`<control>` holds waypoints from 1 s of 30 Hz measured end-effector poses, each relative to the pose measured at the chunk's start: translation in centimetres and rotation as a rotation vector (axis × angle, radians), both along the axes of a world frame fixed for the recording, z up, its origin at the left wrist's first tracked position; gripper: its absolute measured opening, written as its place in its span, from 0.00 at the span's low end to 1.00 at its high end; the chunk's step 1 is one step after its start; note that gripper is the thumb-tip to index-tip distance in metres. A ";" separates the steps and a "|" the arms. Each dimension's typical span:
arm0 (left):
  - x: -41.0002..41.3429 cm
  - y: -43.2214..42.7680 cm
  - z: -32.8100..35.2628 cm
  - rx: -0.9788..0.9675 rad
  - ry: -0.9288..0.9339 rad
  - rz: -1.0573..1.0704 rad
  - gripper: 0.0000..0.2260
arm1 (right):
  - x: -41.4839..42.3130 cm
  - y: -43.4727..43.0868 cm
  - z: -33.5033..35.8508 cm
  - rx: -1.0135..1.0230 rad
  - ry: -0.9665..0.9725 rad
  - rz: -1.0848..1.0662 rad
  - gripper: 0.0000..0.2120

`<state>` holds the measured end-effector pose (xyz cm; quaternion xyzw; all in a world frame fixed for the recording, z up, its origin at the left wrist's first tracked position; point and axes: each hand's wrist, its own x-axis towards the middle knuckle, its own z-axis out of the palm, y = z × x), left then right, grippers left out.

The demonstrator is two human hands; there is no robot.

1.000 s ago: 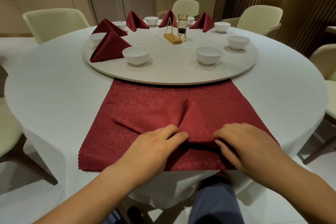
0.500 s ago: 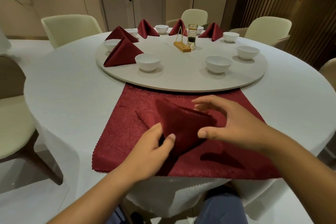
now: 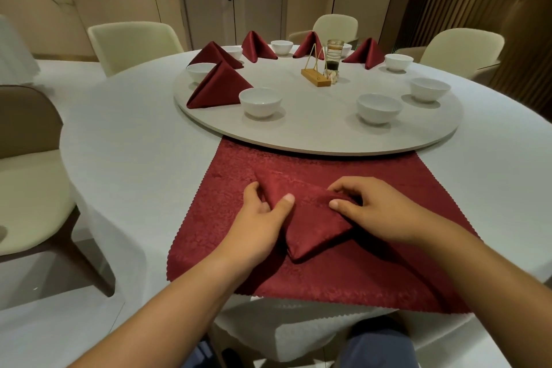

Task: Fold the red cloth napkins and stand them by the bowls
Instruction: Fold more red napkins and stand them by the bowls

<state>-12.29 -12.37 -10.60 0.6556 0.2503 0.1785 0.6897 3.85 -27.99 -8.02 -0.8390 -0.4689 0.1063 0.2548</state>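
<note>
Both hands hold one folded napkin (image 3: 313,218): left hand (image 3: 260,218) grips its left edge with the thumb on the front face, and right hand (image 3: 376,212) pinches the upper right edge. It is a triangular packet, point toward the person, low on a spread red cloth (image 3: 373,272) at the worktop's (image 3: 125,140) near edge.

Step, as judged: shaping the fold, not yet stood. Next move likely needs the base opened, then a lift onto the turntable (image 3: 313,134) beside the bare white bowl (image 3: 378,108).

Five standing napkins (image 3: 219,86) are placed. Wooden card stand (image 3: 316,77) and glass jar (image 3: 334,54) sit mid-turntable, off that path
</note>
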 end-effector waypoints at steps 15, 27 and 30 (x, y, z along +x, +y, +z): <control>2.0 1.4 -0.1 0.658 0.279 -0.009 0.24 | -2.5 -1.4 -2.4 -0.005 -0.083 -0.114 0.17; 1.4 -0.3 0.4 1.260 0.323 -0.195 0.25 | -2.9 -0.7 -3.1 -0.141 -0.181 -0.111 0.19; 1.1 -0.5 -0.2 1.455 0.295 -0.485 0.30 | -3.3 -0.6 -2.9 -0.212 -0.236 -0.118 0.19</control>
